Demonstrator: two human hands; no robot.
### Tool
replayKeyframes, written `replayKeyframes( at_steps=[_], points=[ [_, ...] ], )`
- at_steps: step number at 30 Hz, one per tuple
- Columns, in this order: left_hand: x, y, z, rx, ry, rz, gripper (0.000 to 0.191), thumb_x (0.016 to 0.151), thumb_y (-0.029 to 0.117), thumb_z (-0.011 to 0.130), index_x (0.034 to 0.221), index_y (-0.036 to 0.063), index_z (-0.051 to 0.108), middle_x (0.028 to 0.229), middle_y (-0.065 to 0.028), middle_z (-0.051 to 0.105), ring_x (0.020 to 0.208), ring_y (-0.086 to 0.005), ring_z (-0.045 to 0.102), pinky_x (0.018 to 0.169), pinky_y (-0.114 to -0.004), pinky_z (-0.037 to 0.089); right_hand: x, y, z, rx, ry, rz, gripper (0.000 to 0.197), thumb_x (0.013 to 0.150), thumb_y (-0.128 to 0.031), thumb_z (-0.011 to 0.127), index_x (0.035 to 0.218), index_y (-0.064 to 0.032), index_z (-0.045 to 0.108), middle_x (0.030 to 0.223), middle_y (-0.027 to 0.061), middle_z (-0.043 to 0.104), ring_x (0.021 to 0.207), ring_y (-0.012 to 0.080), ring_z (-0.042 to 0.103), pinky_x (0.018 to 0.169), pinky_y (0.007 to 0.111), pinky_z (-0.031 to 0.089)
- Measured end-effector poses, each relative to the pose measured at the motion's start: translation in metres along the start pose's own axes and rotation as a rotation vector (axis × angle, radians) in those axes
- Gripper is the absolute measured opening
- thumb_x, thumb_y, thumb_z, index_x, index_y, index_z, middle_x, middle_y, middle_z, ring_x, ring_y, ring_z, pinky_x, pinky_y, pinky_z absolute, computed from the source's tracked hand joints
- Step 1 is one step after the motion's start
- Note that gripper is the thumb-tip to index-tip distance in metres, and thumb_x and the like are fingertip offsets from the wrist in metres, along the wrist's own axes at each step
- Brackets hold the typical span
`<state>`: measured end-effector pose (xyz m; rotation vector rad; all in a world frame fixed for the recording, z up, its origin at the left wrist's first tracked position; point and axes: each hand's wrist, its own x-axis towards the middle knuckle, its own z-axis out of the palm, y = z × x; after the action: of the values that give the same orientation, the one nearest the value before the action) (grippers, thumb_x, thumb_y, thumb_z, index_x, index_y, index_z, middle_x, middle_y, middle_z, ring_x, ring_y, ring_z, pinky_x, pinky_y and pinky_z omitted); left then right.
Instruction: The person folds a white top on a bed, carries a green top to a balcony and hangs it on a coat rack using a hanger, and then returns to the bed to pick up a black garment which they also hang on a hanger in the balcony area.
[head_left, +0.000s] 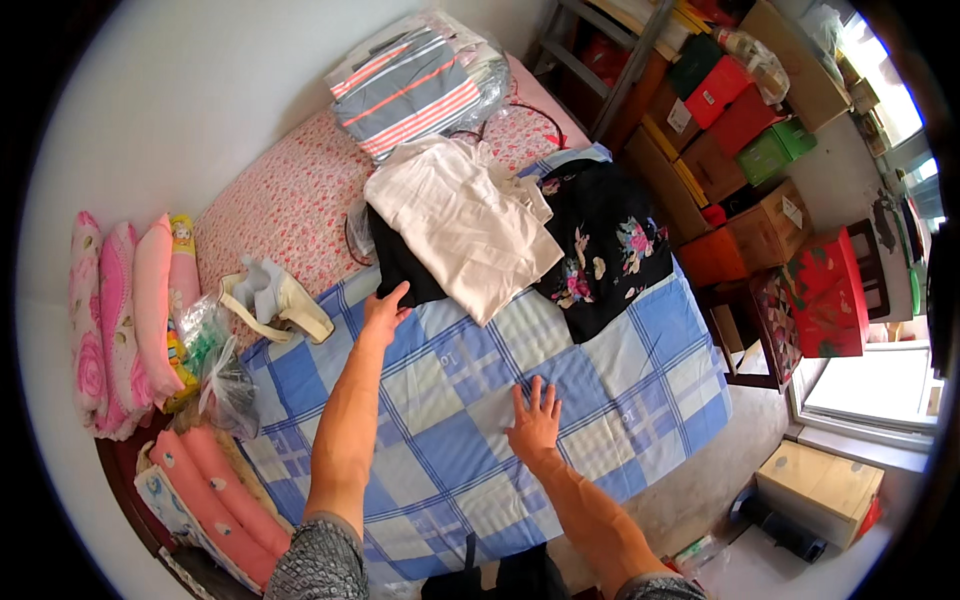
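Note:
My left hand grips the edge of a black cloth garment that lies partly under a cream-white garment. My right hand rests palm down with spread fingers on a blue-and-white checked sheet and holds nothing. Right of the cream garment is a black garment with a floral print. Beyond them, a folded grey cloth with orange and white stripes tops a pile partly wrapped in clear plastic. A cream and grey folded item sits left of my left hand.
Rolled pink bedding and tied plastic bags line the bed's left side. Pink rolls lie nearer. Cardboard boxes, a red box and a metal ladder stand at the right. A small light wooden cabinet is at lower right.

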<state>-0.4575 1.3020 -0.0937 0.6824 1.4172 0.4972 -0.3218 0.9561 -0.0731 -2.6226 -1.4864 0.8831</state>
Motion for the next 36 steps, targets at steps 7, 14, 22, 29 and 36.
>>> replayKeyframes(
  at_steps=[7, 14, 22, 29, 36],
  points=[
    [-0.04, 0.062, 0.02, -0.009, -0.013, 0.298, 0.055, 0.088, 0.032, 0.072, 0.131, 0.0045, 0.053, 0.129, -0.0073, 0.057, 0.115, -0.0195, 0.054, 0.095, -0.039, 0.048, 0.004, 0.007, 0.002, 0.039, 0.011, 0.003, 0.094, 0.073, -0.029, 0.084, 0.152, -0.0168, 0.034, 0.163, 0.0204, 0.013, 0.147, 0.0489, 0.014, 0.116, 0.06, 0.021],
    [-0.228, 0.088, -0.019, -0.17, 0.093, 0.544, 0.053, 0.085, 0.023, 0.067, 0.131, 0.0002, 0.053, 0.13, -0.0119, 0.057, 0.117, -0.0238, 0.056, 0.104, -0.037, 0.042, 0.002, 0.001, 0.0, 0.019, -0.001, 0.006, 0.09, 0.076, -0.032, 0.082, 0.151, -0.0185, 0.035, 0.163, 0.0173, 0.013, 0.147, 0.0471, 0.016, 0.116, 0.061, 0.021],
    [-0.33, 0.021, -0.116, -0.352, 0.112, 0.461, 0.039, 0.082, 0.008, 0.065, 0.118, -0.0046, 0.059, 0.116, -0.0121, 0.064, 0.107, -0.0233, 0.063, 0.095, -0.036, 0.051, 0.009, 0.01, 0.0, -0.025, -0.041, -0.047, 0.102, 0.067, -0.044, 0.085, 0.153, -0.0244, 0.033, 0.163, 0.0194, 0.015, 0.145, 0.0502, 0.019, 0.113, 0.059, 0.029],
    [-0.429, 0.025, -0.148, -0.19, 0.117, 0.567, 0.04, 0.079, 0.008, 0.068, 0.116, -0.004, 0.061, 0.105, -0.0115, 0.066, 0.092, -0.0196, 0.065, 0.083, -0.032, 0.053, 0.019, 0.043, -0.017, 0.286, -0.161, -0.217, 0.086, 0.075, -0.049, 0.079, 0.145, -0.0106, 0.045, 0.152, 0.0203, 0.04, 0.139, 0.0409, 0.038, 0.106, 0.053, 0.04],
    [-0.552, -0.049, -0.12, 0.698, -0.797, 0.806, 0.038, 0.068, 0.011, 0.083, 0.091, -0.0032, 0.057, 0.138, -0.0266, 0.052, 0.129, -0.0395, 0.05, 0.108, -0.047, 0.039, -0.156, -0.087, -0.023, 2.277, -1.098, 0.202, 0.09, 0.09, -0.071, 0.051, 0.152, -0.008, 0.034, 0.155, 0.0175, 0.037, 0.136, 0.0319, 0.045, 0.113, 0.047, 0.037]
  ],
)
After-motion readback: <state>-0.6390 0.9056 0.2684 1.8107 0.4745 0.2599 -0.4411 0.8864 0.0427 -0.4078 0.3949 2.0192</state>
